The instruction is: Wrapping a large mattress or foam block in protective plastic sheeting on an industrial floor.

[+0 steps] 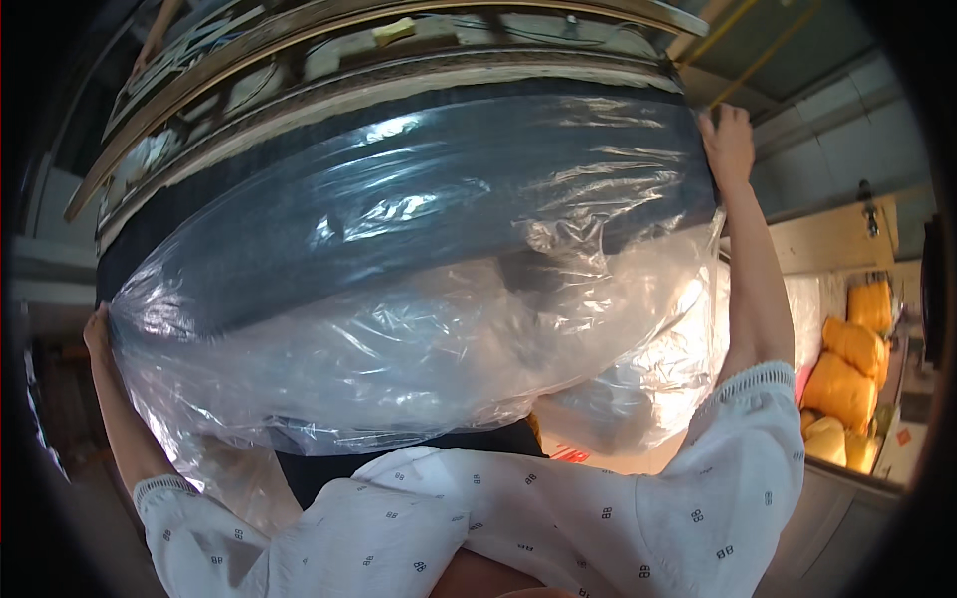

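Note:
A wide sheet of clear plastic film [399, 339] is stretched in front of me, wrinkled and shiny. Its upper part lies over dark fabric [159, 214], and its lower part hangs loosely toward my body. At the far left, my left hand [97, 329] is closed on the film's edge, where creases gather to a point; its fingers are partly hidden. On the right and farther away, my right hand [730, 145] has its fingers curled round the film's corner beside the fabric's end. Both arms are spread wide.
Behind the fabric runs a long wooden rail [299, 30], with cables and a small yellow block [394, 32] near it. Orange-yellow bundles [842, 389] are stacked on the right. More crumpled clear plastic [628, 399] hangs below the sheet at the right.

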`<state>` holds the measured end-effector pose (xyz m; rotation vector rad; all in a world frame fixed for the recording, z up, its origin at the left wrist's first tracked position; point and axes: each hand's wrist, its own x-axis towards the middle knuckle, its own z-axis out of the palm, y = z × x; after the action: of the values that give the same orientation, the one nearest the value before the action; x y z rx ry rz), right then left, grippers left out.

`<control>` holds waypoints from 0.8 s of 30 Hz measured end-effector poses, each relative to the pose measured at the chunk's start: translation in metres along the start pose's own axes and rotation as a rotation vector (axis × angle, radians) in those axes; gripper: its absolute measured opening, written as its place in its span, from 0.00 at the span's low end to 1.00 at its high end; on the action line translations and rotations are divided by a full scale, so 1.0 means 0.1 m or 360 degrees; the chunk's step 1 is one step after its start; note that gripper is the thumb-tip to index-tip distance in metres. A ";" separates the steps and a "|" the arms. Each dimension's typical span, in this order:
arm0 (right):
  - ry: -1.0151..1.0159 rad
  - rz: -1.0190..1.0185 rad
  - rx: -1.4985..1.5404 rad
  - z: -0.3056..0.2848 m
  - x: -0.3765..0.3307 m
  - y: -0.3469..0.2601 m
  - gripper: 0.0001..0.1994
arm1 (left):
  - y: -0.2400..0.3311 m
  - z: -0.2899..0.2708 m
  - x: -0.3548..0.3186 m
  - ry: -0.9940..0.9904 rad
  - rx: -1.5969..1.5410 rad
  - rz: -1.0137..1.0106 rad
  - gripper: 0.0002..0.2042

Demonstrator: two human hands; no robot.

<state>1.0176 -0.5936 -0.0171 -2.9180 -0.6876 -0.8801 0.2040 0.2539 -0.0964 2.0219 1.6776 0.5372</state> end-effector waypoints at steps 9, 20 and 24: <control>-0.0476 -0.0154 0.0792 -0.28 -0.26 -0.82 0.28 | 1.13 -0.02 -1.08 0.0135 -0.0125 -0.0153 0.26; -0.0076 -0.0210 -0.0011 0.13 0.18 -0.49 0.20 | 1.83 0.57 -1.54 0.0612 -0.0509 0.0384 0.17; 0.0339 -0.0710 0.1089 -0.93 -0.09 -2.33 0.07 | 1.83 0.64 -1.37 0.0700 -0.0523 0.0388 0.16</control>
<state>0.8655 -0.4000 0.0307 -2.0712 -1.3289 -0.7574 0.3625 0.0850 -0.0451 1.9632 1.4447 1.3305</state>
